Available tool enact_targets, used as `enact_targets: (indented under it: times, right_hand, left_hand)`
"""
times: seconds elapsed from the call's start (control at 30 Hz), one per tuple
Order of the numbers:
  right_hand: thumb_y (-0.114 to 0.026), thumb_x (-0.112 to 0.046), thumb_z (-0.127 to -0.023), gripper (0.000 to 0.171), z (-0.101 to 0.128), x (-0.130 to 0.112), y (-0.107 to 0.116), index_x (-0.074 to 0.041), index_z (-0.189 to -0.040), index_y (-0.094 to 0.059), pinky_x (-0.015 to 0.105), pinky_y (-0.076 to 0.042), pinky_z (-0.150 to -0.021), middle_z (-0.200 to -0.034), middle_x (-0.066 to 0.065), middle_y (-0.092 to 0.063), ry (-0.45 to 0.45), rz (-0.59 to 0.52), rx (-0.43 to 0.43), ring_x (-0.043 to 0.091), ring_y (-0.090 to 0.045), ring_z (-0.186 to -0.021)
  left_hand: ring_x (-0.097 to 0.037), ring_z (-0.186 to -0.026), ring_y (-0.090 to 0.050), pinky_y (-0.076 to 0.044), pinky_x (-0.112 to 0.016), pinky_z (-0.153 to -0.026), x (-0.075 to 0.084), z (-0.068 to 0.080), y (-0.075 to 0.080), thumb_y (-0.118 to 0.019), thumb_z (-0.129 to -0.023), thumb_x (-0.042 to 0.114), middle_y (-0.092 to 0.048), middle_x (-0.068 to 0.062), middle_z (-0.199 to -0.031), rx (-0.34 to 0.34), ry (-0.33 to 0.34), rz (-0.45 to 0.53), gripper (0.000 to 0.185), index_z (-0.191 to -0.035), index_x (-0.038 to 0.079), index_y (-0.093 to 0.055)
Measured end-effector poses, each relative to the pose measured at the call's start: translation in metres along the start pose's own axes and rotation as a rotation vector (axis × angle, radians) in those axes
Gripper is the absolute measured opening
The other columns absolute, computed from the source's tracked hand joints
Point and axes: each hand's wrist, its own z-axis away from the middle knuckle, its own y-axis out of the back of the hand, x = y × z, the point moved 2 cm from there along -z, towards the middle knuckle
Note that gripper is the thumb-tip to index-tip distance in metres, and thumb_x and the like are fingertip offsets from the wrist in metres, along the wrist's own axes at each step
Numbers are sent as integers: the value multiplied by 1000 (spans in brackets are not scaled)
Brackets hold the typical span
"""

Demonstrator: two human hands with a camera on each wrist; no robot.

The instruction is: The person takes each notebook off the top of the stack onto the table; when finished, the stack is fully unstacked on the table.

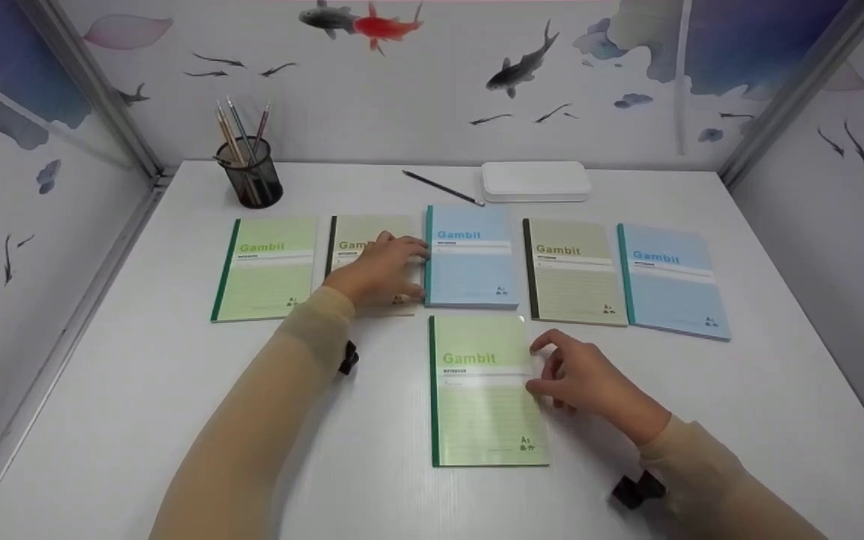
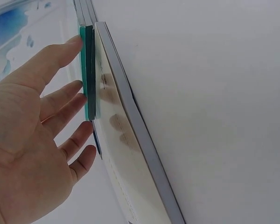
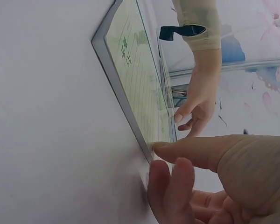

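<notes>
Sleeves: tan ones (image 1: 252, 420) are running in from the near side, both getting cut off by the frame.
Near green notebook (image 1: 488, 416): lying flat on the white table (image 1: 357, 480), near centre, showing "Gambit", "NOTEBOOK" and a corner "A5"; two characters below are coming out too fuzzy for me.
Right hand (image 1: 593, 379): thumb and index are standing apart, the other fingers loosely bending and partly hiding; tips are touching that notebook's right edge, not wrapping round it.
Left hand (image 1: 379, 271): fingers are spreading pretty wide, tips touching the teal spine of the middle blue one, gripping nothing.
Middle blue notebook (image 1: 469, 277): sitting mid-row, just beyond the green one, also saying "Gambit". The left wrist view is showing a darker spine right against the teal; its cover is hiding.
Left brown notebook (image 1: 353, 232): only "Gam" is peeking out, the hand's covering the rest.
Far-left green notebook (image 1: 259, 281): "Gambit" is reading fine, the sleeve's blocking a corner.
Right side: a brown notebook (image 1: 574, 277) and another blue notebook (image 1: 676, 292) are sitting there, both saying "Gambit".
Far edge: a mesh cup (image 1: 256, 180) is holding pencils, a dark pencil (image 1: 443, 187) is lying beside a white case (image 1: 535, 182).
Wall: painted fish (image 1: 387, 28) are swimming across it.
</notes>
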Motion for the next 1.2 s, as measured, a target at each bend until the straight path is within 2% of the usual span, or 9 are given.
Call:
enact_targets:
  times: [0.1, 0.2, 0.3, 0.6, 0.87, 1.03, 1.2]
  right_hand:
    - [-82, -21, -89, 51, -5, -2, 4, -12, -132, -56, 29, -51, -54, -87, 6, -64, 58, 4, 39, 17, -59, -61]
    - [-80, -24, -91, 45, -15, -5, 9, -11, -130, -60, 28, -52, -57, -89, 6, -65, 124, -31, 66, 17, -59, -65]
    - [-77, -24, -94, 38, -28, -9, 16, -10, -126, -63, 28, -52, -58, -92, 7, -67, 151, -76, 73, 18, -61, -68]
    - [-71, -24, -99, 30, -76, -16, 37, -10, -124, -65, 29, -55, -60, -104, 11, -67, 115, -132, 96, 26, -65, -80]
    - [-67, -26, -101, 30, -114, -21, 48, -14, -128, -62, 30, -57, -74, -117, 9, -62, 30, -180, 144, 26, -62, -95]
    - [-64, -23, -103, 33, -134, -23, 54, -10, -133, -59, 30, -60, -83, -121, 11, -61, 45, -195, 163, 26, -65, -100]
    - [-62, -24, -103, 36, -150, -23, 55, -11, -136, -57, 30, -60, -86, -122, 10, -60, 12, -188, 184, 24, -67, -101]
  left_hand:
    - [-23, -148, -29, -30, -48, -123, 0, 1, 0, -81, -89, 42, -37, 11, -164, -2, 3, 3, 71, -152, 26, -51]
    - [-22, -145, -30, -32, -47, -122, 0, 1, 1, -81, -89, 42, -37, 12, -164, 5, 11, 10, 72, -152, 27, -51]
    - [-22, -144, -31, -32, -47, -121, 0, 2, 3, -82, -88, 41, -38, 12, -163, 11, 18, 19, 72, -152, 27, -51]
    - [-23, -147, -30, -31, -48, -122, 2, 2, 3, -83, -87, 41, -37, 11, -163, 9, 17, 30, 74, -152, 27, -50]
    - [-22, -145, -31, -32, -46, -121, 1, -1, 3, -83, -87, 42, -40, 11, -162, 17, 20, -5, 71, -150, 28, -53]
    - [-21, -144, -32, -33, -46, -121, 1, -1, 2, -84, -86, 41, -40, 12, -162, 15, 37, 10, 72, -150, 29, -53]
    - [-22, -147, -31, -31, -48, -123, 1, 1, 2, -84, -86, 39, -39, 12, -162, 4, 42, 30, 72, -150, 29, -53]
